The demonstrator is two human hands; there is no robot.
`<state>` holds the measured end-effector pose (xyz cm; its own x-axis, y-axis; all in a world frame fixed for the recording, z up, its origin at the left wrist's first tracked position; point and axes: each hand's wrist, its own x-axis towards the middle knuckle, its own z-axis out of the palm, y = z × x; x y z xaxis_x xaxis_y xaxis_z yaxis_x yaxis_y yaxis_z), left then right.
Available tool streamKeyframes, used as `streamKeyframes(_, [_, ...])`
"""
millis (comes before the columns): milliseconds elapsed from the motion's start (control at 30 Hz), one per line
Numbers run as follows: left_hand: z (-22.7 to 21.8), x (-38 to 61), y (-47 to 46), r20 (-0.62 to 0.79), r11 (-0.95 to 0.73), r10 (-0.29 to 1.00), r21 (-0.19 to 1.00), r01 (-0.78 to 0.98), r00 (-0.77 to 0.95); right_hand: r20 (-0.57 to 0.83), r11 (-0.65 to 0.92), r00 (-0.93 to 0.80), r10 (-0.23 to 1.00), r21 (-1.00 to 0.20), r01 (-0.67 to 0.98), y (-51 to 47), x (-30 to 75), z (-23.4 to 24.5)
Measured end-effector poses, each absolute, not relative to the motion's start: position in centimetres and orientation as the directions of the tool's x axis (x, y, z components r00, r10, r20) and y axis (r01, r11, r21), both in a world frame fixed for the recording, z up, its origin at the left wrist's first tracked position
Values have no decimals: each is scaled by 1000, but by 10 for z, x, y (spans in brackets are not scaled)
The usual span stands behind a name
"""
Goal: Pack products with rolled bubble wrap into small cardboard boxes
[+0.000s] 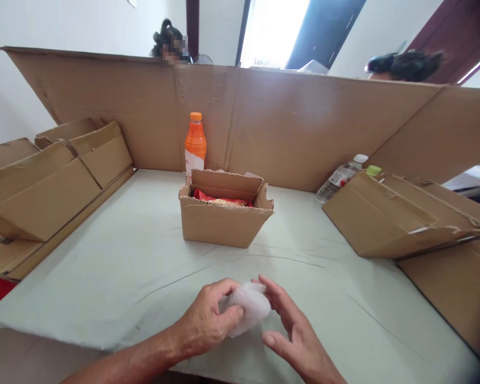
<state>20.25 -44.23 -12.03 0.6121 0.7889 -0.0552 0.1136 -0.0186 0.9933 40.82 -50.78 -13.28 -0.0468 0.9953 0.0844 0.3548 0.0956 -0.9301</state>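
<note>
Near the table's front edge, my left hand (210,316) is closed around a crumpled, whitish, see-through wad (251,309) that looks like thin plastic or tissue. My right hand (294,328) is just to the right of it, with thumb and fingers apart; its fingertips come close to the wad, and I cannot tell if they touch it. Beyond both hands stands a small cardboard box (220,226), its top open. A red package (208,196) shows inside, its lower part hidden by the box's front wall.
An orange bottle (196,141) stands behind the box. Cardboard boxes (60,181) line the left side and more boxes (378,216) the right, beside a clear bottle (338,178). A tall cardboard screen (280,128) closes the back; two people's heads show above it.
</note>
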Motion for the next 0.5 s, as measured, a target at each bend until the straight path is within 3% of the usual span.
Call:
streamKeyframes(133, [-126, 199, -443, -27, -305, 692, 895, 326, 721, 72, 147, -182, 981, -884, 443, -504, 411, -116])
streamKeyframes(200, [-126, 196, -439, 7, -398, 673, 846, 354, 739, 75, 151, -162, 984, -834, 531, -503, 409, -112])
streamKeyframes(267, [-117, 189, -426, 152, -525, 678, 785, 329, 720, 89, 122, -84, 992, -809, 575, -504, 411, -113])
streamKeyframes(333, [-100, 180, -405, 426, -718, 649, 617, 323, 630, 87, 71, -2, 996, -809, 584, -506, 418, -117])
streamKeyframes(400, [-79, 172, -378, 664, -840, 535, 353, 412, 522, 68, 17, 67, 995, -817, 576, -509, 428, -121])
streamKeyframes(500, [-54, 166, -335, 756, -804, 438, 87, 588, 486, 52, -39, 149, 988, -836, 548, -515, 438, -120])
